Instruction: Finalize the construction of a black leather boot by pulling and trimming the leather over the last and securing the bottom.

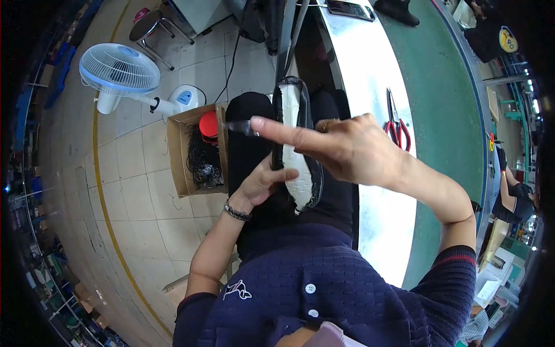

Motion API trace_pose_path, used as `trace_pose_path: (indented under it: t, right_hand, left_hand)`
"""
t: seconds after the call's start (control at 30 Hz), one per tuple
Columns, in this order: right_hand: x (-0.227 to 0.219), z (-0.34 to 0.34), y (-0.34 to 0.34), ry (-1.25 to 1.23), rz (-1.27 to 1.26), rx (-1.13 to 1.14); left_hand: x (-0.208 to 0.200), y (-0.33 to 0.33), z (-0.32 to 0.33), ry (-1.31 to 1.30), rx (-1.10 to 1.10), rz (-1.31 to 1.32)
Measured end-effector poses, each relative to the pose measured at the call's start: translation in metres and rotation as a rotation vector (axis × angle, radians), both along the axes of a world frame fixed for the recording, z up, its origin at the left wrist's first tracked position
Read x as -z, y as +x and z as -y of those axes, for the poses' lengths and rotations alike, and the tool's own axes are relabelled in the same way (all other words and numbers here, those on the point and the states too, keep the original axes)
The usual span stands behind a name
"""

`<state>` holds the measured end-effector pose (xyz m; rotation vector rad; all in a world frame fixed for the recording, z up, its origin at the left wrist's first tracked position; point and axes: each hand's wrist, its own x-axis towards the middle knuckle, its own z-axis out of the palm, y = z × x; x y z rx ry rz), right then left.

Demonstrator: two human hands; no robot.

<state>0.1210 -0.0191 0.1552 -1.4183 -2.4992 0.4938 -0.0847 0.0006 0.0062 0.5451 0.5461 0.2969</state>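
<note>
A shoe-shaped piece (299, 182) with a white patterned underside and a black rim stands lengthwise above my lap. My left hand (260, 184) grips it from the left side, its thumb lying on the white face. Across its upper part reaches my right hand (352, 147), index finger stretched toward the left and the other fingers curled. At that fingertip is a small dark, shiny thing (240, 126), smeared by motion, whose kind I cannot make out. The right hand hides part of the shoe-shaped piece.
Left of my legs stands a cardboard box (178, 159) with black scraps and a red round container (208, 124). Beyond it is a fan (119, 68). On the metal bench (381, 231) at right lie red-handled pliers (398, 130) and a phone (350, 10). Another person (514, 196) works far right.
</note>
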Motion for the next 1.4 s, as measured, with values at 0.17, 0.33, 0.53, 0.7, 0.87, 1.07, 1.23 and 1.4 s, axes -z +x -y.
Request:
trace_pose_path:
  t: [0.17,0.33,0.53,0.7,0.87,1.07,1.23,1.4]
  right_hand:
    - [0.029,-0.027,0.021,-0.141,0.21,-0.016]
    - [0.012,-0.037,0.026,0.006,0.424,-0.027]
    - [0.049,-0.047,0.042,-0.035,0.296,-0.001]
    - [0.005,-0.02,0.052,0.108,0.062,0.13]
    - [0.041,0.008,0.049,-0.045,0.058,0.33]
    - [0.032,-0.023,0.046,0.023,0.328,0.139]
    - [0.038,-0.009,0.052,0.022,0.159,0.206]
    - [0.049,-0.025,0.044,-0.032,0.228,0.118]
  left_hand:
    - [-0.001,0.025,-0.025,-0.193,-0.136,-0.089]
    - [-0.006,0.038,-0.032,-0.132,-0.106,-0.154]
    - [-0.004,0.036,-0.037,-0.043,-0.103,-0.216]
    - [-0.003,0.04,-0.036,0.001,-0.124,-0.198]
    - [-0.003,0.04,-0.038,-0.045,-0.106,-0.185]
    - [-0.012,0.039,-0.043,-0.149,-0.055,-0.178]
    - [-0.008,0.039,-0.041,-0.077,-0.044,-0.235]
    - [-0.006,0.038,-0.045,-0.177,-0.103,-0.158]
